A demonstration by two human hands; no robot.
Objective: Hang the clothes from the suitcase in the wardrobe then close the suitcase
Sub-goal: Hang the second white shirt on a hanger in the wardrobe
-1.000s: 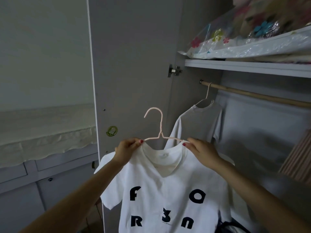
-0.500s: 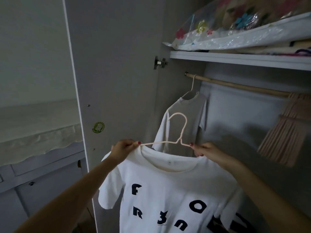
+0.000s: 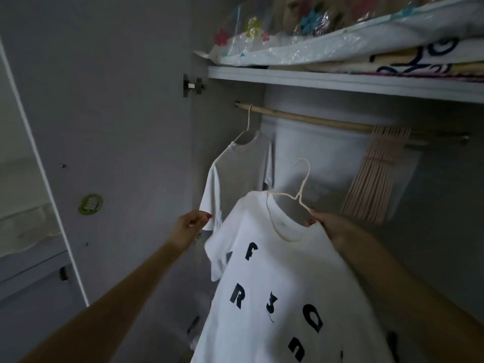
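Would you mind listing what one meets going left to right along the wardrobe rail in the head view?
Hanging white T-shirt on its hanger → hook of the held hanger, below the rail → bundle of spare wooden hangers.

Dim, grey light from the left; wide-angle bending at edges, slight motion blur
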